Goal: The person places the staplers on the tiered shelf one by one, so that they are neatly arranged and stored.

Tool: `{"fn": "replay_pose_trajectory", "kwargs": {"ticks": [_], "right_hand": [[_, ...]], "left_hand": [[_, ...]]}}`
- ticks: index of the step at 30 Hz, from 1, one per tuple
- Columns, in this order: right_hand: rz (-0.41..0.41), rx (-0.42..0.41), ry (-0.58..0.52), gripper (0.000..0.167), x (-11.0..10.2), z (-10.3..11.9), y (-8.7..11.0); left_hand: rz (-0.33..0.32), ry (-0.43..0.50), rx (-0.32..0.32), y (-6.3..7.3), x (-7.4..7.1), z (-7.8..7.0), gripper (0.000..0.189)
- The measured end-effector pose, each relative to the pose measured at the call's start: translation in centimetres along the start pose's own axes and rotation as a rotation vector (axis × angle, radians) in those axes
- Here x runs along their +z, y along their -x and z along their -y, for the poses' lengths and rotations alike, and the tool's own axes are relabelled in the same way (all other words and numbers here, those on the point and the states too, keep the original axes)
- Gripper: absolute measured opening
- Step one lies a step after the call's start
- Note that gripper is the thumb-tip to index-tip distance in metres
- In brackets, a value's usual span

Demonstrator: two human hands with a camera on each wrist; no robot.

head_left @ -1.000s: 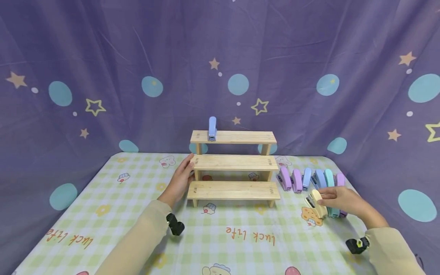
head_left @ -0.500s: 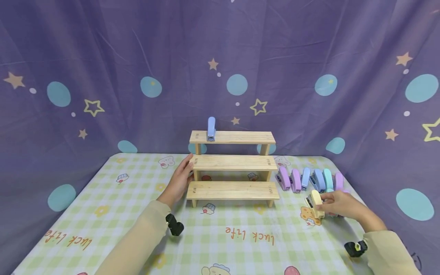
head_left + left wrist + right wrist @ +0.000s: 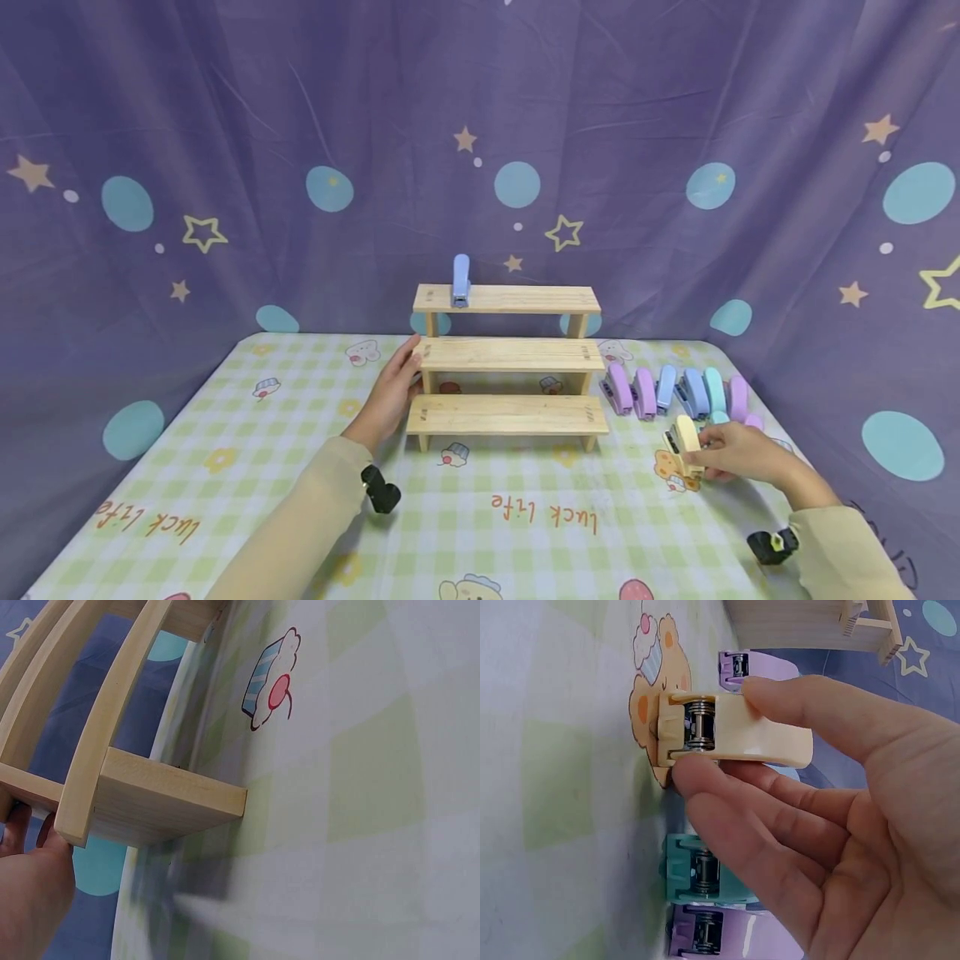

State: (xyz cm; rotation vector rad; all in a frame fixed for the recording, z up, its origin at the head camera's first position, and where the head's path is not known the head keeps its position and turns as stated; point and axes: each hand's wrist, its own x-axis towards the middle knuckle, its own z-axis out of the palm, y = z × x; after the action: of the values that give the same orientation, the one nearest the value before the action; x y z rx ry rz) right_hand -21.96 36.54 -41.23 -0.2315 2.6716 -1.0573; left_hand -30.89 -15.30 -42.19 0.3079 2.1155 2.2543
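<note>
A three-tier wooden shelf [image 3: 512, 355] stands on the table. At its left side my left hand [image 3: 390, 396] holds the frame by the middle tier; in the left wrist view its fingers [image 3: 52, 834] curl at the wood's edge. My right hand [image 3: 746, 454] pinches a cream-yellow stapler [image 3: 686, 446] between thumb and fingers, low over a printed bear at the table's right. In the right wrist view the yellow stapler [image 3: 761, 733] has the thumb on one side and fingers on the other. A blue stapler [image 3: 461, 282] stands upright on the top tier, toward its left end.
Right of the shelf stands a row of staplers: purple [image 3: 618, 389], blue [image 3: 664, 389] and teal [image 3: 715, 392] among them. A nearer teal stapler [image 3: 697, 870] and a purple one [image 3: 735, 932] sit beside my right hand. A checked cloth [image 3: 300, 467] covers the table; a purple curtain [image 3: 637, 125] hangs behind.
My right hand has shifted slightly toward the table's front, and the yellow stapler slightly left with it. My left hand stays at the shelf.
</note>
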Motion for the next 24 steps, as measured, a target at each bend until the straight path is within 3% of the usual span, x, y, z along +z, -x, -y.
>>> {"fn": "replay_pose_trajectory", "kwargs": {"ticks": [8,14,24], "right_hand": [[0.01,-0.023,-0.034,0.026,0.2,0.3,0.0],[0.004,-0.067,0.013,0.026,0.2,0.8,-0.2],[-0.099,-0.064,0.114,0.031,0.0,2.3,-0.6]], "left_hand": [[-0.006,-0.005,0.003,0.0,0.0,-0.1,0.054],[-0.022,-0.006,-0.009,0.0,0.1,-0.3,0.053],[0.01,0.021,0.0,0.0,0.1,-0.2,0.053]]}}
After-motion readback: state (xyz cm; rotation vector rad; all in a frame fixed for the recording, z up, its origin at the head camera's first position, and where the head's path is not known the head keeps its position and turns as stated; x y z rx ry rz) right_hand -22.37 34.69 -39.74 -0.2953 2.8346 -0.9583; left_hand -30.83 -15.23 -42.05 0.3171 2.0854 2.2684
